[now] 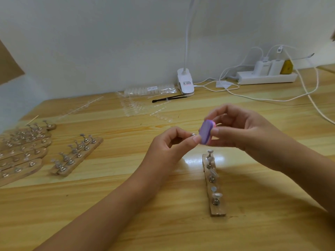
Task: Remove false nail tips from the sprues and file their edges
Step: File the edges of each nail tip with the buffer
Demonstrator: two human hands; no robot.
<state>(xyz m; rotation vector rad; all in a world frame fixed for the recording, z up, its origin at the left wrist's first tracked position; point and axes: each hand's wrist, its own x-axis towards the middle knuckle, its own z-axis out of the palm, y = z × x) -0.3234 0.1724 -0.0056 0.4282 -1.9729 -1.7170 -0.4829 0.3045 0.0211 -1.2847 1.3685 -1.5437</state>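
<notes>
My right hand point(241, 127) holds a small purple and pink buffer block point(206, 131) between thumb and fingers, above the table's middle. My left hand point(172, 144) pinches a small metal nail stand point(194, 135) with a clear tip against the block's lower edge; the tip itself is mostly hidden. Below my hands lies a wooden strip point(214, 185) carrying several metal stands, some topped with clear tips. Clear sprues with nail tips point(134, 107) lie spread farther back on the table.
More wooden strips with stands lie at the left point(76, 154) and far left point(21, 153). A clip lamp point(185, 84), black tweezers point(168, 98), a bag of tips point(150, 89), and a power strip point(266, 77) with cables sit along the wall.
</notes>
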